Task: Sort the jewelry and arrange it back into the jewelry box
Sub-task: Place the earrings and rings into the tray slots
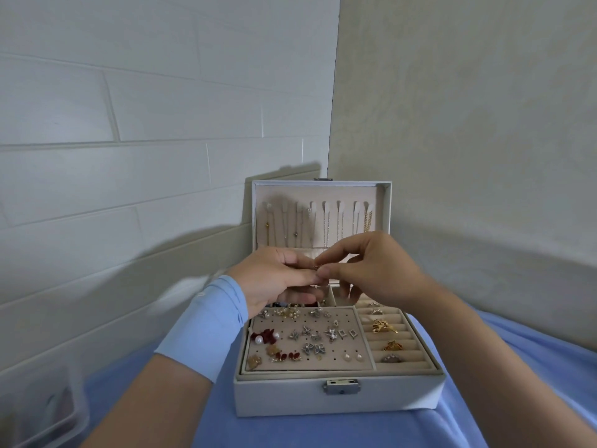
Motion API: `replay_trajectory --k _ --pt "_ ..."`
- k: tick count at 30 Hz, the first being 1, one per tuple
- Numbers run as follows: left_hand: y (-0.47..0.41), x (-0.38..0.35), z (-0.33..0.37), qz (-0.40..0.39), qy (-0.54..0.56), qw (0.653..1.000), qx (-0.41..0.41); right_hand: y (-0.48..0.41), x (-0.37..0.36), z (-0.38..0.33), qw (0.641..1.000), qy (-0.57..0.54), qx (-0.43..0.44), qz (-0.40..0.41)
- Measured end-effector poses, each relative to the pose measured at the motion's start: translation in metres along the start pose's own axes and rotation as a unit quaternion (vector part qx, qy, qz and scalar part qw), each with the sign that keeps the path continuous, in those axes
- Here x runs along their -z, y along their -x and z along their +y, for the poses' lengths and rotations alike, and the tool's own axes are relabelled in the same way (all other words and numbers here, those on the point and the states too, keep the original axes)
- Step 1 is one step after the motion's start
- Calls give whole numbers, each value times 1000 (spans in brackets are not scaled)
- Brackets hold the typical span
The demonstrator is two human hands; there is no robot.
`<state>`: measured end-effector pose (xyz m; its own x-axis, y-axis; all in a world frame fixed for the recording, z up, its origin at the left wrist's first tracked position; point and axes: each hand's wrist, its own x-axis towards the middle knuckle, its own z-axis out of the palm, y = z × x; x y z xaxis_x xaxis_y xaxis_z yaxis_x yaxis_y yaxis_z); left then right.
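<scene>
Trinket (tiny) between left hand, right hand

A white wall of long horizontal panels fills 9 to 12 o'clock, meeting a plain cream wall at 12. Blue cloth spreads across 6 o'clock; a blurred clear plastic container sits at 8 o'clock.

No text, label or number can be read anywhere.
</scene>
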<state>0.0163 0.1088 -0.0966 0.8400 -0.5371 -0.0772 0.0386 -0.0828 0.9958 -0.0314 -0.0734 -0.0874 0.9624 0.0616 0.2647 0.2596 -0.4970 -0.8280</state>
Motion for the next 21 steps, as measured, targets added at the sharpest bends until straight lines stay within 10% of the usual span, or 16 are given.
replay_trajectory --k 6,11,21 --pt "1 -2 3 17 -111 993 -31 -1 9 0 1000 10 8 8" --pt "-1 -10 5 5 -414 906 -86 -1 18 9 991 123 -46 -2" --pt "-4 -20 -6 -63 -460 882 -82 1 12 12 964 252 -63 -66"
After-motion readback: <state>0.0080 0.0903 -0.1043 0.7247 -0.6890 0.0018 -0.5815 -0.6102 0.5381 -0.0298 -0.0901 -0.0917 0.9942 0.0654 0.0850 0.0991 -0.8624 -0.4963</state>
